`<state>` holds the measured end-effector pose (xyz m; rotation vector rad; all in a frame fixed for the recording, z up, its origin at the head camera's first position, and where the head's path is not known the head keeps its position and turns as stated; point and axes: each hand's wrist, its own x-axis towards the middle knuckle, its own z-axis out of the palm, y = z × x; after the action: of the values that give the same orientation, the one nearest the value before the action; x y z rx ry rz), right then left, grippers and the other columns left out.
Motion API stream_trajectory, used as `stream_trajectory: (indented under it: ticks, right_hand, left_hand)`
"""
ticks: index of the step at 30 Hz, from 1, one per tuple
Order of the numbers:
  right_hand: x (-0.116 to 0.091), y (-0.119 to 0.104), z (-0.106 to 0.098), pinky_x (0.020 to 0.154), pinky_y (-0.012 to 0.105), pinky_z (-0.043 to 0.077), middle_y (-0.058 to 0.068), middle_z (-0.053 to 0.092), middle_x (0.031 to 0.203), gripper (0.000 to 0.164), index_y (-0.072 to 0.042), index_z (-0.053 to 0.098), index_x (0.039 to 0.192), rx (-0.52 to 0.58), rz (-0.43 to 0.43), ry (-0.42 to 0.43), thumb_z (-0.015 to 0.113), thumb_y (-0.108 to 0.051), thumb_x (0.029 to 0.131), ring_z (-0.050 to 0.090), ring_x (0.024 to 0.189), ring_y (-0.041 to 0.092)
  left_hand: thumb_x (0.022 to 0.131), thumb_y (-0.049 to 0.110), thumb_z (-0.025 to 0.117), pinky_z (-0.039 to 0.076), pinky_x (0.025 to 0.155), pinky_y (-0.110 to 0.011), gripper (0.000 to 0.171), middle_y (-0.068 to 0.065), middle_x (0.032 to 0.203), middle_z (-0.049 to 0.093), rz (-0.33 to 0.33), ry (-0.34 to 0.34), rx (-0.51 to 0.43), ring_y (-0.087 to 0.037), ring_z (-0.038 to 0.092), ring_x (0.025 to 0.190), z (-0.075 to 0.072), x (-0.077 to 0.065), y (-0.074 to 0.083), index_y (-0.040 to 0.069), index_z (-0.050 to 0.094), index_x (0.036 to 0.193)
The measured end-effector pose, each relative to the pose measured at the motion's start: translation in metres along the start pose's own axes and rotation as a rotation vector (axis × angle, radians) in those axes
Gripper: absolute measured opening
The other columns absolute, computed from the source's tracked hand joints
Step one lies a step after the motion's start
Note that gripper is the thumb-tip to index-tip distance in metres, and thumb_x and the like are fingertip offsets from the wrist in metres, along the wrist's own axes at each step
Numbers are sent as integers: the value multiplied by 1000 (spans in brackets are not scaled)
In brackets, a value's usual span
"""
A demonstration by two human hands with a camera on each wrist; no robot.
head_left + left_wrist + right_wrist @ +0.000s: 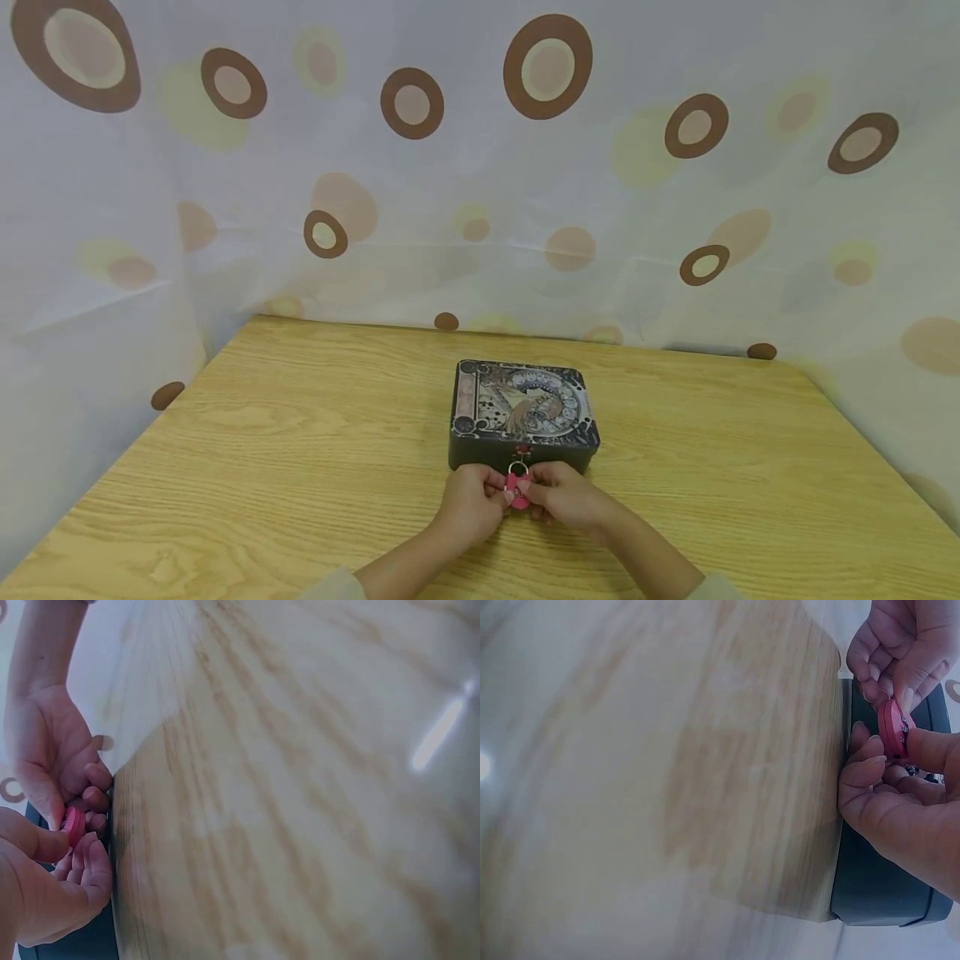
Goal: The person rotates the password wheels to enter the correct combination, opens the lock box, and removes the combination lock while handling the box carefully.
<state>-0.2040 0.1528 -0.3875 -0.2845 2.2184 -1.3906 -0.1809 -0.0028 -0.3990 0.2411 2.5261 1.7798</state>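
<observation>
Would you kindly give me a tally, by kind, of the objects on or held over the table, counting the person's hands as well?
Decorated box: 1
Pink padlock: 1
Hands: 2 (left hand and right hand)
Total: 4

Left hand (471,502): thumb (45,846) and fingers (91,866) bent in a pinch.
Right hand (567,496): just beside it, pinching too (my wrist feeds agree).
Forearms (408,560): I see both reaching forward, angled inward.
</observation>
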Motion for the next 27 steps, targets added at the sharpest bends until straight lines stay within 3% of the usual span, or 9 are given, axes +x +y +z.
stream_trajectory:
  ticks: [7,18,27]
  right_hand:
    - [-1,-2,0,56,22,38,-1,50,68,22,6,57,87,4,-11,1,45,-11,96,46,63,11]
    - [-2,-1,-1,57,22,39,-1,53,71,26,8,57,98,57,18,3,43,-13,96,48,65,10]
    - [-1,3,-2,57,21,39,-1,51,70,20,7,55,96,60,-13,-9,50,-12,93,46,65,11]
  left_hand:
    - [79,-6,61,43,48,-16,4,-8,65,61,5,-1,15,-8,52,58,0,0,1,-9,63,76]
    - [79,-7,61,46,48,-18,4,-11,65,63,5,-1,-10,-10,57,58,-2,-1,1,-9,62,77]
    - [80,-6,62,45,48,-18,4,-10,65,62,-13,-2,-8,-8,54,58,-2,-1,1,-8,62,77]
